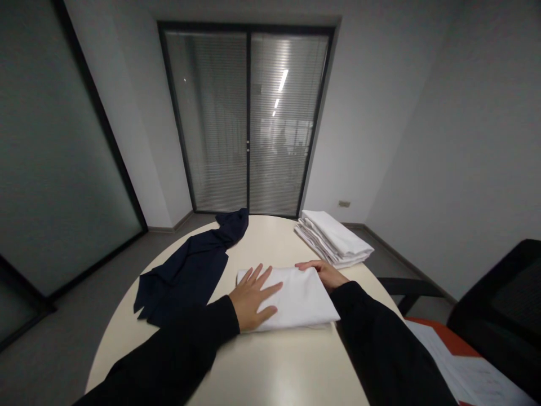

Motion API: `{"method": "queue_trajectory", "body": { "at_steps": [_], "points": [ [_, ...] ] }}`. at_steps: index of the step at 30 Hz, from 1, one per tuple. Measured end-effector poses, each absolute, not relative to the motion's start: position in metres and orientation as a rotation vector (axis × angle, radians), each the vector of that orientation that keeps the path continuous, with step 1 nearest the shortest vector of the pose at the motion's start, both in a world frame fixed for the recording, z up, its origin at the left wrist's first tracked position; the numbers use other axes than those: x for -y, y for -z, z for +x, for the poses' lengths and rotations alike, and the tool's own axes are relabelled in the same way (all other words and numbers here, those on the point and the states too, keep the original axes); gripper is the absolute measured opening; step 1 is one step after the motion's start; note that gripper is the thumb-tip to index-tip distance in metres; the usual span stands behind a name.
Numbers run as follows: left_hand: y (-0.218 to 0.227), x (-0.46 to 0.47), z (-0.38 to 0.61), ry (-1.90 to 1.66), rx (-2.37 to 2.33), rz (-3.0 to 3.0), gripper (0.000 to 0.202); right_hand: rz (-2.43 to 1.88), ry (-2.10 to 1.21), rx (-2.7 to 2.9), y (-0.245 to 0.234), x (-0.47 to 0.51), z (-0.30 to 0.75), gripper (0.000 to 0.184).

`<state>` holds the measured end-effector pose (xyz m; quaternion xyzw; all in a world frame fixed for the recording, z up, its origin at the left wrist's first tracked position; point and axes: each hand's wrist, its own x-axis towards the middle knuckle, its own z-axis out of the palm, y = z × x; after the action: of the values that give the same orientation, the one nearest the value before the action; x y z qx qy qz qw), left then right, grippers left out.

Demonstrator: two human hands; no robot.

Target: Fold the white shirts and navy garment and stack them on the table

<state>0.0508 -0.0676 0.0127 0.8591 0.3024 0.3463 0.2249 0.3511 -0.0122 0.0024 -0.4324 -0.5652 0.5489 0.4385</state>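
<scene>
A folded white cloth (296, 301), perhaps a garment, lies on the round table in front of me. My left hand (251, 301) rests flat on its left part with the fingers spread. At the cloth's far right corner, my right hand (323, 273) grips the edge; its thumb and some fingers are hidden. Left of the cloth, a dark navy garment (190, 270) is spread loosely, a narrower part of it reaching toward the far edge. A stack of folded white cloths (333, 237) sits beyond my right hand.
The pale round table (279, 366) curves away on both sides. To the right stands a black office chair (502, 304), with papers (460, 361) and something orange-red (448, 338) on its seat. Glass panels with blinds (249, 124) are behind the table.
</scene>
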Motion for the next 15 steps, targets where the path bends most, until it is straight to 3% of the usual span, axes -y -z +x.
{"method": "queue_trajectory", "body": {
  "at_steps": [6,10,15],
  "points": [
    [0.003,0.079,0.055,-0.812,-0.907,2.562,0.06,-1.172,-0.888,1.732,-0.049,0.029,0.353,0.026],
    [0.003,0.073,0.053,-0.81,-0.908,2.552,0.059,-1.067,-0.705,2.112,-0.059,0.057,0.31,0.047],
    [0.009,0.061,0.05,-0.776,-0.903,2.404,0.055,-1.273,-0.605,2.314,-0.028,0.073,0.28,0.067]
  ]
}}
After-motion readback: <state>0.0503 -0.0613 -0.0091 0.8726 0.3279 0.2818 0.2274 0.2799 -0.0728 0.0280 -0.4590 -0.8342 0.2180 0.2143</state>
